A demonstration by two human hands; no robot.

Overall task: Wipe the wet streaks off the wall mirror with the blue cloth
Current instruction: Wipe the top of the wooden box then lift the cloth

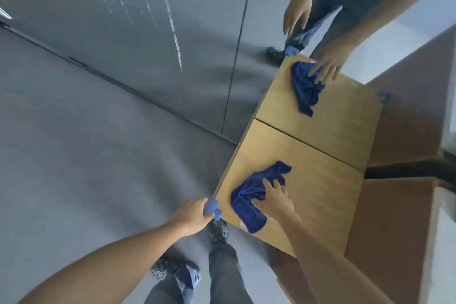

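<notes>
Cloth (pixel 254 195): near table (pixel 320 195) corner, my right hand (pixel 274 196) spread flat on it, ungripped | left hand (pixel 195 213): loosely open | mirror (pixel 123 32) streaks (pixel 172 27): unwiped, all left.

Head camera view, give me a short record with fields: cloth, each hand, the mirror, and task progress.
cloth: blue cloth, crumpled on the wooden table
right hand: right hand spread on the cloth, not yet lifting it
left hand: left hand at the table corner, beside a light blue corner guard
mirror: wall mirror, white wet streaks running down it
progress: wiping not started
</notes>
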